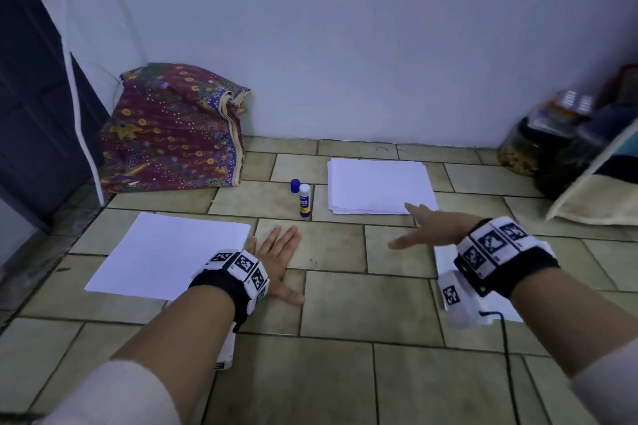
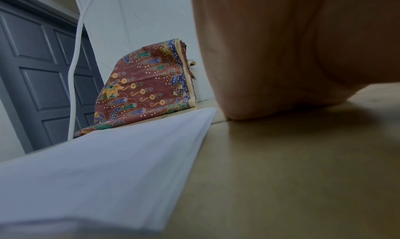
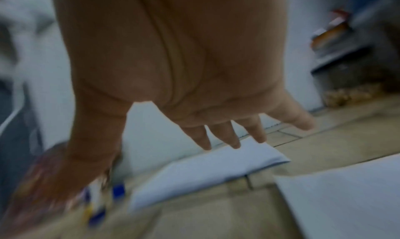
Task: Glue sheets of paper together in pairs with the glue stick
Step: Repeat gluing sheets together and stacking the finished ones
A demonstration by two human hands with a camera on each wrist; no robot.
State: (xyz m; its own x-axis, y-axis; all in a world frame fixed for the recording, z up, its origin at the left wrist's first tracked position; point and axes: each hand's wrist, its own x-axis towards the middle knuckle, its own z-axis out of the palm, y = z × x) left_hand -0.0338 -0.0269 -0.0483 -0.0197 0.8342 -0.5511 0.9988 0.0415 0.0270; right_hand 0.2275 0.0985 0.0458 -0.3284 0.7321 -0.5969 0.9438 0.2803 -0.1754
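Note:
A stack of white paper (image 1: 379, 188) lies on the tiled floor near the wall, also in the right wrist view as the paper stack (image 3: 207, 174). A glue stick (image 1: 304, 201) stands upright left of it, its blue cap (image 1: 295, 185) standing beside it. More white sheets (image 1: 169, 254) lie at the left, seen close in the left wrist view as the left sheets (image 2: 103, 170). My left hand (image 1: 279, 260) lies flat on the floor just right of those sheets. My right hand (image 1: 428, 226) hovers with fingers spread over the stack's near right corner, holding nothing. Another sheet (image 1: 445, 260) lies under my right wrist.
A folded patterned cloth (image 1: 172, 129) leans against the wall at the back left, beside a dark door (image 1: 31, 107). Jars and a cushion (image 1: 569, 155) crowd the right edge. A black cable (image 1: 505, 338) trails from my right wrist.

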